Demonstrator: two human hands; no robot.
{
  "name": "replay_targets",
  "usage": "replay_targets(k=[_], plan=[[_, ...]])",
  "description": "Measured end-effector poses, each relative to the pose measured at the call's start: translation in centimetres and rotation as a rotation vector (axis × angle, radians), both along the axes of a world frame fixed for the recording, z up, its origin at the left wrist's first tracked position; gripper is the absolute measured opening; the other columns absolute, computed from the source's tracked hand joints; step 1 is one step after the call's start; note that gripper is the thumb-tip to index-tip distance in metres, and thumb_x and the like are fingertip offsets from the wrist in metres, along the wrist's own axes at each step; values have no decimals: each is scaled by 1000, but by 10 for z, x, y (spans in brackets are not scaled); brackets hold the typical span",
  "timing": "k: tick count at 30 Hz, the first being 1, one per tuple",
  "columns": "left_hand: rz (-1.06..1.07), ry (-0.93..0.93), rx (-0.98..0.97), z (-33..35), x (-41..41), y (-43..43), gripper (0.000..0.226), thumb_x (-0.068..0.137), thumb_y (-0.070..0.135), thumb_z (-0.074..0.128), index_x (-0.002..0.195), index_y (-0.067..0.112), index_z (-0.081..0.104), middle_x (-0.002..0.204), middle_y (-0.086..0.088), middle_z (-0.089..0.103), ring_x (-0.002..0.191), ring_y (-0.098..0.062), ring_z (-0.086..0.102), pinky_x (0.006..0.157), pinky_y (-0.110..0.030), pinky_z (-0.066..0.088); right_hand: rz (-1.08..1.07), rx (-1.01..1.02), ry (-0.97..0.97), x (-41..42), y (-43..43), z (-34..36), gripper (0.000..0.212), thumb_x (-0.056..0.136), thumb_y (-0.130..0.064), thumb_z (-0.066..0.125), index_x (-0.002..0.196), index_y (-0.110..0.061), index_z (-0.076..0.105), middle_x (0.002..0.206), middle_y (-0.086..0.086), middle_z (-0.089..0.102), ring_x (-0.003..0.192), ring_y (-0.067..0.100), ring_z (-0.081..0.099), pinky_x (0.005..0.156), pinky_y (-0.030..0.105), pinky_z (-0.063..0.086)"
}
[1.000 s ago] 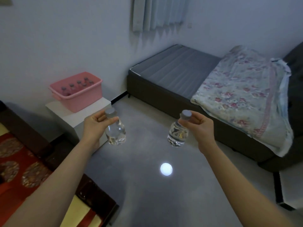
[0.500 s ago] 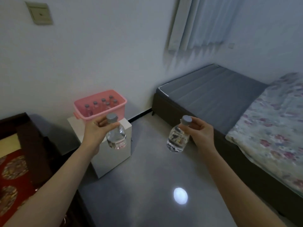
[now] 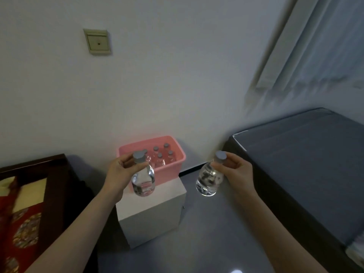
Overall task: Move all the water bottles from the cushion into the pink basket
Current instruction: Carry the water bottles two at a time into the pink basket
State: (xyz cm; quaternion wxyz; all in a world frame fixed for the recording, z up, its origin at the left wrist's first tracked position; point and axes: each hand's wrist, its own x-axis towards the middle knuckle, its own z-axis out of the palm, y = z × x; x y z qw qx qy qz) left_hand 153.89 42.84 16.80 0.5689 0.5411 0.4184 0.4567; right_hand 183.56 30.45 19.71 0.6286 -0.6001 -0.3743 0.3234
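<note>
My left hand grips a clear water bottle by its grey-capped neck, held upright in front of the pink basket. My right hand holds a second water bottle the same way, to the right of the basket and over the floor. The basket stands on a white box against the wall, and several grey-capped bottles stand upright inside it. A red patterned cushion shows at the left edge.
A dark wooden frame borders the cushion at left. A bed with a grey mattress fills the right side. Grey floor lies between the box and the bed. Curtains hang at top right.
The view has swung left and closer to the basket, which now sits straight ahead behind my left hand. Both hands still hold their bottles in the same grip.
</note>
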Motion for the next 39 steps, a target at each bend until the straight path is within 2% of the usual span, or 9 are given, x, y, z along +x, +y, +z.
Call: replay_targets(k=[3, 6, 12, 15, 21, 25, 31, 35, 39], plan=[[50, 17, 26, -5, 10, 36, 67, 40, 55, 89, 100, 33, 73, 104, 5, 75, 97, -15, 70, 85, -37, 55, 45, 5, -15, 10, 54, -3, 41, 59, -18, 87, 97, -22, 75, 92, 3, 77, 88, 20, 73, 73, 27, 56], [139, 9, 43, -12, 15, 70, 59, 42, 46, 88, 97, 29, 74, 98, 5, 76, 92, -13, 71, 75, -24, 55, 100, -8, -39, 17, 108, -8, 34, 64, -8, 85, 94, -22, 75, 92, 0, 77, 87, 16, 73, 71, 21, 56], [223, 26, 7, -38, 5, 143, 43, 60, 11, 82, 101, 18, 72, 94, 4, 76, 89, -9, 70, 71, -15, 54, 165, -77, -49, 7, 202, -33, 32, 65, -4, 83, 89, -24, 75, 88, -2, 77, 85, 14, 73, 69, 19, 55], [233, 42, -27, -53, 2, 180, 39, 69, -3, 76, 106, 9, 69, 100, -1, 74, 85, -5, 70, 70, -13, 53, 168, -123, -53, -6, 244, -49, 34, 65, -1, 83, 92, -21, 74, 88, 0, 77, 85, 16, 72, 74, 26, 56], [247, 58, -94, -94, -3, 241, 38, 68, -8, 76, 101, 9, 69, 97, -4, 73, 85, -9, 68, 75, -18, 54, 211, -181, -61, -38, 321, -96, 36, 67, 6, 81, 93, -16, 71, 84, -4, 76, 79, 7, 71, 75, 20, 56], [262, 92, -161, -129, 2, 263, 37, 68, -8, 77, 92, 20, 71, 81, 12, 75, 74, 1, 67, 60, -9, 48, 237, -251, -82, -60, 354, -138, 37, 63, 5, 83, 88, -17, 68, 81, -8, 74, 77, 3, 68, 72, 16, 53], [292, 115, -281, -184, 9, 287, 42, 67, -3, 81, 99, 21, 70, 93, 6, 75, 86, -5, 69, 72, -18, 53, 334, -349, -199, -80, 390, -209, 34, 62, -8, 85, 87, -24, 68, 85, -7, 72, 82, 14, 68, 71, 24, 56], [267, 179, -272, -213, 21, 297, 42, 71, -5, 76, 107, 14, 66, 111, -1, 70, 101, -12, 65, 90, -27, 50, 364, -372, -267, -88, 407, -245, 29, 65, -12, 82, 86, -24, 68, 83, -12, 71, 79, 6, 66, 72, 22, 53], [284, 222, -244, -233, 34, 300, 35, 74, -7, 73, 100, 14, 65, 107, 1, 67, 97, -5, 62, 85, -17, 47, 397, -347, -405, -97, 421, -269, 25, 68, -8, 79, 89, -15, 68, 81, -4, 71, 76, 13, 65, 70, 28, 53]])
